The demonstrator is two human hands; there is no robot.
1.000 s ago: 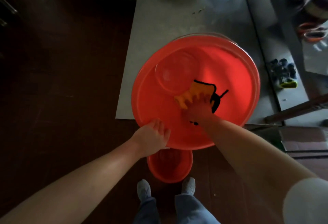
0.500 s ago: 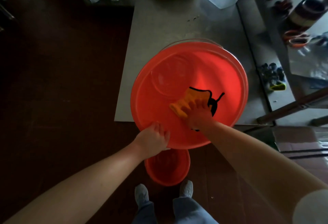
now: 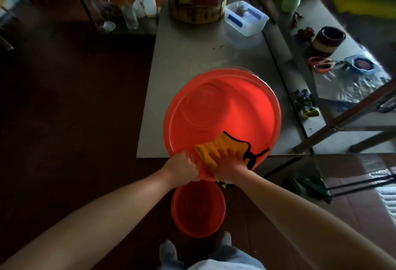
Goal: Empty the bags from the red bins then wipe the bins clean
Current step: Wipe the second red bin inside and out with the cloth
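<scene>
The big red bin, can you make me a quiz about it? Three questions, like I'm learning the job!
1. True or false: the right hand presses an orange cloth inside the big red bin.
2. Where is the small red bin? A: on a chair. B: on the floor. C: inside the big red bin.
3. Fill the gap: the left hand grips the big red bin by its near ____.

Key: 1 true; 2 B; 3 rim.
</scene>
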